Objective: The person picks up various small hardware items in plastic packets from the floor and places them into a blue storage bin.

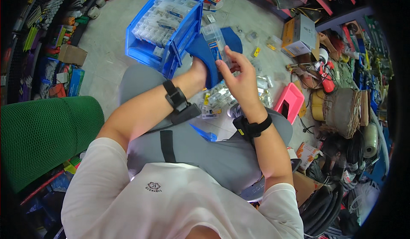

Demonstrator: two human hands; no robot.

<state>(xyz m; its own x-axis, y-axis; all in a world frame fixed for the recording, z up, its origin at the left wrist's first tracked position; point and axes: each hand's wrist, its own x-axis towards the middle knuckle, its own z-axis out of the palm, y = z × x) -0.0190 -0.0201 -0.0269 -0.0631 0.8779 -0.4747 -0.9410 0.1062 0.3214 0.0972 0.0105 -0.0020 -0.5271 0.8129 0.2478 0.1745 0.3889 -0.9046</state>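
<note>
A small clear plastic box point(212, 37) with a blue-and-white label is held up in front of me. My right hand point(240, 74) pinches its near right edge between thumb and fingers. A blue cloth point(199, 50) lies over my left hand point(197, 73) and hides its fingers; only the wrist and back of the hand show. The cloth is held up behind and beside the box. Just left of it stands a blue plastic bin point(147, 57) with rows of similar clear boxes point(160, 19) inside.
More small clear packs point(222, 94) lie on the floor below my hands and to the right. A pink tray point(290, 102) and an open cardboard carton point(299, 36) stand on the right. Rolled green mesh point(47, 132) is at my left. Stocked shelves and coiled hoses line the sides.
</note>
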